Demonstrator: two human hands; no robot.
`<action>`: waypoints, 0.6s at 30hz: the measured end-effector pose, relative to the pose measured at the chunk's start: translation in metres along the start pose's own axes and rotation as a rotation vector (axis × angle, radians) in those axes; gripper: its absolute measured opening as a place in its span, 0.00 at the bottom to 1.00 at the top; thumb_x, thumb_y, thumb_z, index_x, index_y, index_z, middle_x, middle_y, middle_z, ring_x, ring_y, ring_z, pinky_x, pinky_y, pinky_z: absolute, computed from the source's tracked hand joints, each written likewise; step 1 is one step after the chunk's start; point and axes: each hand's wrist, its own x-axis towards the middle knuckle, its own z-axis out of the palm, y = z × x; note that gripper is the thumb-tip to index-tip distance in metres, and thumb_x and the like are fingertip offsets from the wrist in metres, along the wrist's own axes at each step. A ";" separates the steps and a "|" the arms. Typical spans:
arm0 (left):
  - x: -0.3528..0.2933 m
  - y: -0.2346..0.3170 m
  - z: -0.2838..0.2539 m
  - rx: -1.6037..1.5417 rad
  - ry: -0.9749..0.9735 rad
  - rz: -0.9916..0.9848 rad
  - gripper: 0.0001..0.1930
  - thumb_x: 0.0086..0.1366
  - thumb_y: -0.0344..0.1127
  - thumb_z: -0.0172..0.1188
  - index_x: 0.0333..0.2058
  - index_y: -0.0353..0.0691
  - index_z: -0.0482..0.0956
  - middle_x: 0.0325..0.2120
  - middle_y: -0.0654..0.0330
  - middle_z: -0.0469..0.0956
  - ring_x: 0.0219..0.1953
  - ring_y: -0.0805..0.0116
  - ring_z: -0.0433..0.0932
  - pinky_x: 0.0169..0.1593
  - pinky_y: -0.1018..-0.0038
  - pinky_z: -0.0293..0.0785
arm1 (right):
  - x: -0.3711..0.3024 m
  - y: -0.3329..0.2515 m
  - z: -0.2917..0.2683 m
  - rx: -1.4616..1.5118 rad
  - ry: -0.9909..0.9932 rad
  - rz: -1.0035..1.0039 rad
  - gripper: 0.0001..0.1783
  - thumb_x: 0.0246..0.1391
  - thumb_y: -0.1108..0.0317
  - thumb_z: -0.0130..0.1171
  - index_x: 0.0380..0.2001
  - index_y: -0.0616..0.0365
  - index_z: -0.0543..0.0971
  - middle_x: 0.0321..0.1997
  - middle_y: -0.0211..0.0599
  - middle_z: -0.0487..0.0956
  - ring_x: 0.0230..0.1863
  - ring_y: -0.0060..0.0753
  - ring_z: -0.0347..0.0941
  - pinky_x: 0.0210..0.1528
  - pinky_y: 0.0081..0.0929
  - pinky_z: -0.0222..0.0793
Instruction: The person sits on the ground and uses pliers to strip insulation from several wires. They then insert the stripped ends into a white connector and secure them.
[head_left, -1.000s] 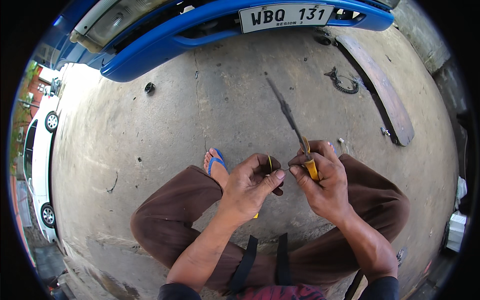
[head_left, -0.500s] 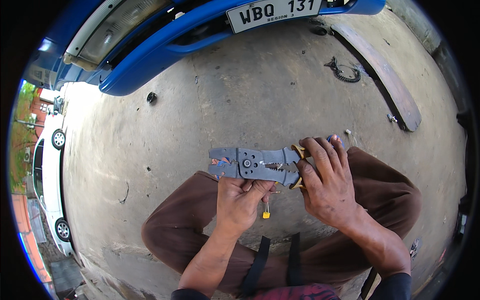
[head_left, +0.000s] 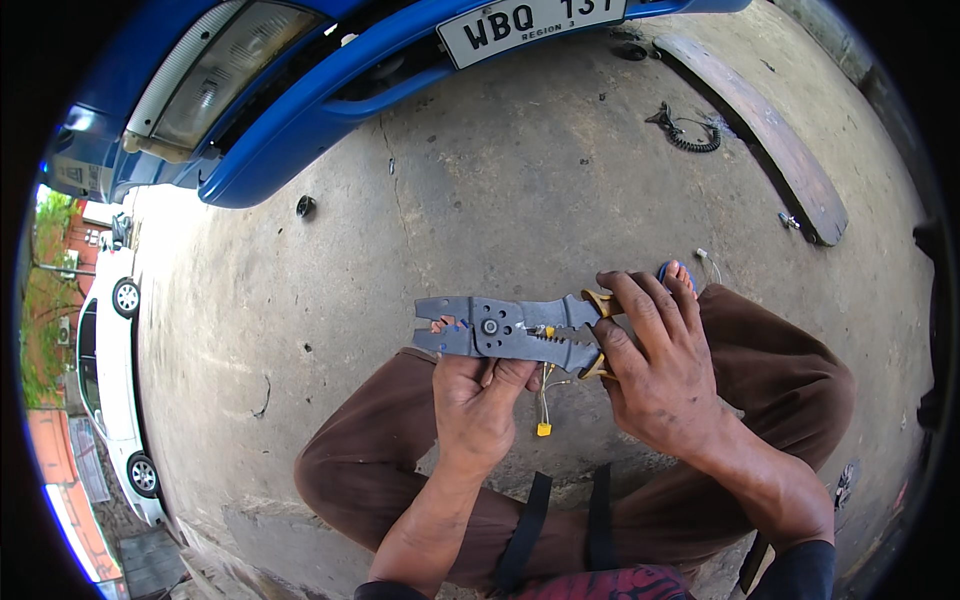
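Grey wire-stripping pliers [head_left: 530, 328] lie sideways in front of me, jaws to the left and yellow-edged handles to the right. My right hand [head_left: 655, 365] wraps round the handles, which stand slightly apart. Below the pivot, my left hand [head_left: 475, 410] is closed, its thumb against the tool's lower edge and its fingertips hidden behind it. Thin wires [head_left: 545, 395] hang beside the left thumb and seem pinched there. A small yellow connector [head_left: 544, 430] dangles at their lower end. A yellow bit shows between the toothed edges of the pliers.
The blue car's bumper [head_left: 300, 125] spans the upper left. On the concrete floor [head_left: 480, 200] are a long dark board [head_left: 765, 130], a coiled black cable [head_left: 690, 140], a black round piece [head_left: 306, 207] and a small white connector [head_left: 702, 254]. A white car [head_left: 118, 390] stands far left.
The yellow bit has come into view between the toothed edges of the pliers. The dangling connector has shifted slightly right. Both hands keep nearly the same hold, and the whole view has shifted a little.
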 end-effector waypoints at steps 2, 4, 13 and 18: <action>0.001 0.000 -0.001 0.005 0.008 0.010 0.06 0.72 0.32 0.65 0.44 0.38 0.81 0.38 0.60 0.82 0.31 0.71 0.77 0.33 0.73 0.75 | -0.001 0.000 0.000 0.002 -0.005 0.007 0.20 0.45 0.69 0.68 0.43 0.63 0.81 0.60 0.51 0.73 0.60 0.54 0.72 0.63 0.64 0.64; 0.001 0.000 -0.001 0.005 0.014 -0.001 0.06 0.72 0.31 0.65 0.44 0.38 0.81 0.37 0.60 0.82 0.30 0.71 0.77 0.33 0.73 0.74 | -0.001 0.001 0.000 0.019 -0.014 0.019 0.20 0.44 0.69 0.68 0.43 0.62 0.82 0.60 0.50 0.73 0.60 0.53 0.72 0.63 0.63 0.64; -0.003 0.001 0.003 0.058 0.070 -0.031 0.06 0.73 0.34 0.64 0.40 0.37 0.81 0.31 0.62 0.79 0.27 0.74 0.73 0.32 0.76 0.71 | -0.003 0.001 0.004 0.028 0.000 0.003 0.19 0.41 0.70 0.69 0.40 0.61 0.81 0.55 0.48 0.74 0.54 0.51 0.74 0.59 0.56 0.66; -0.001 0.010 0.009 0.107 0.043 -0.088 0.09 0.72 0.35 0.65 0.41 0.36 0.79 0.30 0.62 0.78 0.27 0.78 0.71 0.31 0.78 0.69 | -0.002 0.003 0.000 0.190 -0.133 0.082 0.16 0.43 0.69 0.72 0.35 0.61 0.80 0.50 0.46 0.76 0.48 0.49 0.77 0.48 0.44 0.71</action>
